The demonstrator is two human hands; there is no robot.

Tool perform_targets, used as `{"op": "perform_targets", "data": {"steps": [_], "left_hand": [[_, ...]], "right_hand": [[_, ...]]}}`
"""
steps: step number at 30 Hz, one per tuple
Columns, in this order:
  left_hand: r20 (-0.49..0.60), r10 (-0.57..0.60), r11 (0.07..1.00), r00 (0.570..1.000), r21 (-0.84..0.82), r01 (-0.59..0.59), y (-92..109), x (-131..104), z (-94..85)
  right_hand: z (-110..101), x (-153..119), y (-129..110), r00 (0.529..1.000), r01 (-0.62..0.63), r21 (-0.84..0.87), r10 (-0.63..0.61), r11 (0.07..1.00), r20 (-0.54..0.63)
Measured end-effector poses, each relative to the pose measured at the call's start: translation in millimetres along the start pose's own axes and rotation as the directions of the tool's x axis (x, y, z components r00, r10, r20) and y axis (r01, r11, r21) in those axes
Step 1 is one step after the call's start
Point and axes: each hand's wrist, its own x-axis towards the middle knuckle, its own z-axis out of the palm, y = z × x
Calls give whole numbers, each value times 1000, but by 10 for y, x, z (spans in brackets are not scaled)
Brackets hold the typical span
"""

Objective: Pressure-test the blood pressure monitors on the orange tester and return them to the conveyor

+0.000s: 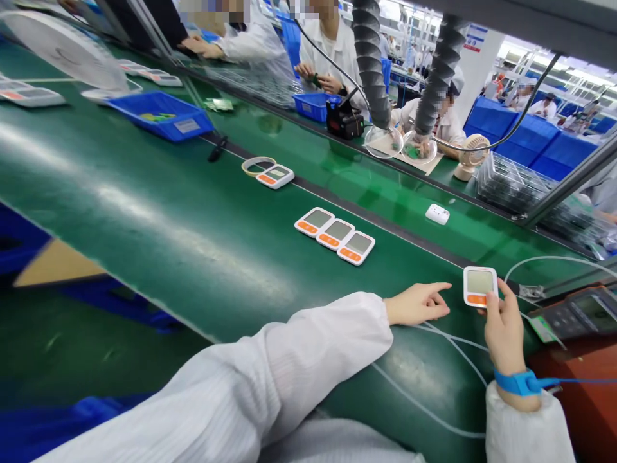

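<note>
My right hand (503, 321), with a blue strap at its wrist, holds a white device (480, 281) with a grey screen and an orange strip, its thumb near the lower right corner. My left hand (420, 303) is just left of that device, not touching it, with its index finger stretched toward it and the other fingers partly bent; nothing shows in it. Three similar devices (339, 234) lie side by side on the green table (202, 238). Another such device (275, 176) lies farther left, against a roll of tape (255, 166).
A blue tray (164, 116) sits at the back left, near a round white fan-like object (67, 50). Thin white cables (434, 421) cross the table. A handheld meter (581, 314) is at the right. People in white work beyond the divider, under two grey ducts (373, 64).
</note>
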Motion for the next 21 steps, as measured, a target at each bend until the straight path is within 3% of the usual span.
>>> {"op": "perform_targets", "data": {"steps": [3, 9, 13, 21], "left_hand": [[48, 32, 993, 998, -114, -26, 15, -3, -3], [10, 31, 966, 999, -255, -28, -2, 28, -24], [19, 35, 939, 999, -344, -27, -30, 48, -34], [-5, 17, 926, 1000, -377, -18, -52, 44, -26]], "right_hand": [[132, -109, -30, 993, -58, 272, 26, 960, 119], [318, -289, -120, 975, 15, 99, -37, 995, 219], [309, -278, -98, 959, 42, 138, -79, 989, 272], [308, -300, -77, 963, 72, 92, -93, 993, 254]]}}
